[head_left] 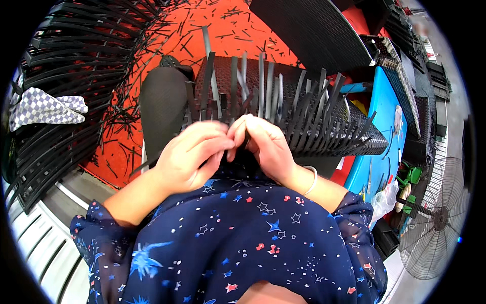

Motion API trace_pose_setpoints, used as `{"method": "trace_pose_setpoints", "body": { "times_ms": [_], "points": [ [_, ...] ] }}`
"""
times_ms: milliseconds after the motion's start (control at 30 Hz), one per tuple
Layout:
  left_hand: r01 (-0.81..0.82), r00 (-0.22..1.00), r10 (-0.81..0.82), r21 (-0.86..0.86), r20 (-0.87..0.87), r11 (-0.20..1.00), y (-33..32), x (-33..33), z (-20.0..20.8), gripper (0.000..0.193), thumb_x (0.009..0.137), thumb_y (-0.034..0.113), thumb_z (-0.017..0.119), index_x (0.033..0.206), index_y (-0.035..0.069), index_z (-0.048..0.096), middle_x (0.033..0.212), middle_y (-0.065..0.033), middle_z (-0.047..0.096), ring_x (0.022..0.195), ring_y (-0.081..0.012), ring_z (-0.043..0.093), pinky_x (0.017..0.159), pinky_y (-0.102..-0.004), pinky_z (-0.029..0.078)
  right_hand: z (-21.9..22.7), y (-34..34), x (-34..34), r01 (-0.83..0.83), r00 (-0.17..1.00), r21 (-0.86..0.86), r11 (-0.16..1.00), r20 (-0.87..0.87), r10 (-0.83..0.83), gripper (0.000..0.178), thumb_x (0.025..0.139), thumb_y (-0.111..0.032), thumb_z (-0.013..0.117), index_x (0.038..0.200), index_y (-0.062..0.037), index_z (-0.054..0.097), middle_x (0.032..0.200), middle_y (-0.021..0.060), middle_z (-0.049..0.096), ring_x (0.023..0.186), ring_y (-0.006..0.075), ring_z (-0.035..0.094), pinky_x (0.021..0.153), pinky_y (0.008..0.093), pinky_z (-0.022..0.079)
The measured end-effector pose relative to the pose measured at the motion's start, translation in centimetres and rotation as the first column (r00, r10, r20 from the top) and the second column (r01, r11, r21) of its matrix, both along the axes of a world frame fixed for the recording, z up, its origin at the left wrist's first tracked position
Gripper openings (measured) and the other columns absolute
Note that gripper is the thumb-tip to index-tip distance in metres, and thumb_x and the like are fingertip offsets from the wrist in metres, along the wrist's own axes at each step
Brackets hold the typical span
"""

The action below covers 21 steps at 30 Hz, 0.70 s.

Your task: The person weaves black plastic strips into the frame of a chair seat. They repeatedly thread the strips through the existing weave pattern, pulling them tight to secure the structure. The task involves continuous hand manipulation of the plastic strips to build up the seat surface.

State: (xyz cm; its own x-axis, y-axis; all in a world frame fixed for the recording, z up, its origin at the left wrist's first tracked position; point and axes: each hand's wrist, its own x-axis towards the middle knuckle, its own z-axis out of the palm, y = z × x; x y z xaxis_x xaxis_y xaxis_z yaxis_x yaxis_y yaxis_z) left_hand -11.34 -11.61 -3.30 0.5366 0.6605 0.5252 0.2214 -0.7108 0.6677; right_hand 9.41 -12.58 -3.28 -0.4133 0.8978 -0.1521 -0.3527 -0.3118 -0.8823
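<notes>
A dark woven panel (298, 93) of flat plastic strips lies across my lap, with several loose black strip ends (268, 91) standing up along its near edge. My left hand (195, 154) is closed at that edge, its fingertips slightly blurred and close to the other hand; what they grip is hidden. Beside it, my right hand (266, 147) pinches a black plastic strip (247, 141), mostly covered by the fingers. A white bangle (313, 180) circles my right wrist.
Stacked black slatted frames (76, 55) stand at left, a checked cloth (45, 109) on them. Strip scraps litter the red floor (233, 25). Another woven panel (314, 30) leans at the far side. To the right are a blue table (377, 131) and a fan (439, 218).
</notes>
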Motion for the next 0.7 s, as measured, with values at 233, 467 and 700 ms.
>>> {"method": "trace_pose_setpoints", "body": {
  "times_ms": [233, 467, 700],
  "points": [
    [-0.115, 0.866, 0.129, 0.057, -0.484, 0.992, 0.3, 1.1, -0.4, 0.08, 0.063, 0.036, 0.084, 0.13, 0.0, 0.056, 0.138, -0.0167, 0.056, 0.124, -0.0351, 0.056, 0.109, -0.0472, 0.04, 0.4, -1.0, -0.4, -0.06, 0.994, -0.214, 0.975, -0.098, 0.039, 0.042, 0.111, -0.032, 0.034, 0.092, -0.0023, 0.056, 0.074, 0.0064, 0.058, 0.07, 0.0145, 0.063, 0.063, 0.0251, 0.046],
    [-0.167, 0.722, 0.188, 0.095, -0.666, 0.981, 0.4, 2.7, -2.9, 0.064, 0.077, 0.037, 0.069, 0.127, -0.001, 0.06, 0.128, -0.013, 0.065, 0.121, -0.0275, 0.061, 0.107, -0.0414, 0.042, 2.9, 0.0, -1.1, -0.248, 0.969, -0.258, 0.934, -0.048, 0.244, 0.047, 0.107, -0.026, 0.044, 0.062, -0.0104, 0.042, 0.06, -0.0039, 0.037, 0.053, 0.0074, 0.027, 0.05, 0.0258, 0.024],
    [-0.178, 0.811, 0.223, 0.135, -0.541, 0.975, 0.8, 2.4, -3.5, 0.045, 0.08, 0.026, 0.063, 0.119, 0.002, 0.065, 0.119, -0.01, 0.07, 0.112, -0.0257, 0.066, 0.097, -0.039, 0.049, 5.6, 0.0, -1.9, -0.281, 0.958, -0.368, 0.886, -0.05, 0.283, 0.044, 0.102, -0.018, 0.051, 0.06, -0.0093, 0.042, 0.057, -0.0049, 0.034, 0.053, 0.0068, 0.026, 0.05, 0.0266, 0.021]
  ]
}}
